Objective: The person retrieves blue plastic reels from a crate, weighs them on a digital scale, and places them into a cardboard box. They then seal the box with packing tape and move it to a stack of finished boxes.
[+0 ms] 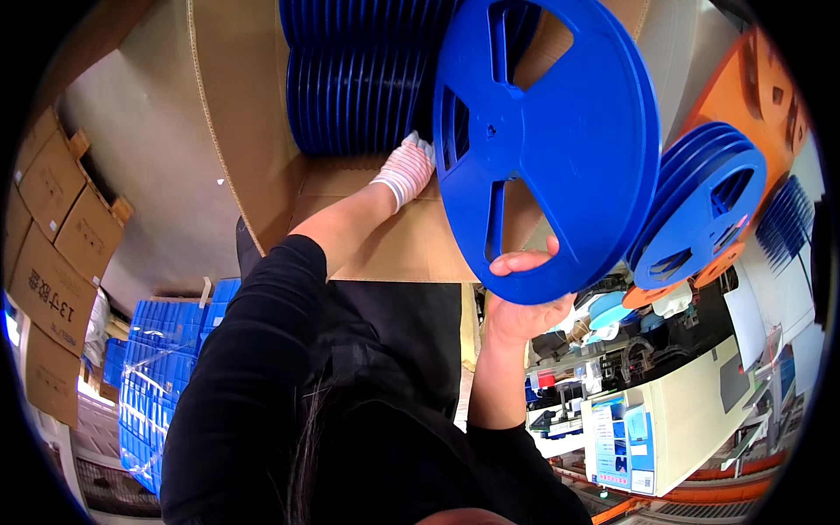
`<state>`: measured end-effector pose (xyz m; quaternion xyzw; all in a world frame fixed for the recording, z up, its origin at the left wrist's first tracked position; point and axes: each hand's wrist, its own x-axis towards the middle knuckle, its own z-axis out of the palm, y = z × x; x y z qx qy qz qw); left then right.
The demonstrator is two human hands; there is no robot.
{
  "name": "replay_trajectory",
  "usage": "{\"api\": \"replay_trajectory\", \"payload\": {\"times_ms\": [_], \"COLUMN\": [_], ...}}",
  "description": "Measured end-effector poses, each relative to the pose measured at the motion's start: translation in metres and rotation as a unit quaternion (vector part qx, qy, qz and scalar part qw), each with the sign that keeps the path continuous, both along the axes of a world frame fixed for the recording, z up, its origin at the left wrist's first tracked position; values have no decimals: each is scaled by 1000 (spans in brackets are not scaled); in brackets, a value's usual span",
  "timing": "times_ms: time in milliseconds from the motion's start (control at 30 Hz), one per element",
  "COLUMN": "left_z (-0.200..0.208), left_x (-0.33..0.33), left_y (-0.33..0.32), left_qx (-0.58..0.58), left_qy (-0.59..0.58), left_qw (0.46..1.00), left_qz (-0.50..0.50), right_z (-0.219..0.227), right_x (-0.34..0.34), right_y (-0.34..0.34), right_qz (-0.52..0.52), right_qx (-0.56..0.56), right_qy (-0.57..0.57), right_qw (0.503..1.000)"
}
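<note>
In an open cardboard carton (402,254) at upper centre, the gloved left hand (409,172) lies by stacked blue reels (359,96), its fingers' grip unclear. The bare right hand (532,317) pinches a large blue reel's (569,149) lower rim, right of centre. Grey floor (166,166) shows upper left; dark printing marks brown boxes (52,262) at left.

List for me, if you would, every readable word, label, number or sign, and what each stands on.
I can't copy out printed text, but it stands here:
Brown carton, left: large dark characters, legible.
Upper cartons: dark print, too small to read.
Poster on the beige cabinet, lower right: small print, too small to read.
Held blue reel: nothing I can read.
</note>
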<state>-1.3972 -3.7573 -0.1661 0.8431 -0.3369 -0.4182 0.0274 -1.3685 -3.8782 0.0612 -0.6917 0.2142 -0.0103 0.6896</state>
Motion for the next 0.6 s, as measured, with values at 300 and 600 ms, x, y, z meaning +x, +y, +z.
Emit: {"api": "replay_trajectory", "payload": {"times_ms": [300,600], "left_z": [-23,112], "left_x": [-36,-13], "left_y": [-8,82], "left_qx": [3,-232], "left_qy": [50,32], "left_qw": [981,940], "left_qz": [185,248], "right_z": [-39,-95], "right_x": [-9,-48], "right_y": [28,30], "right_qz": [-35,181], "right_qx": [5,-115], "right_qy": [132,264], "right_qw": [991,940]}}
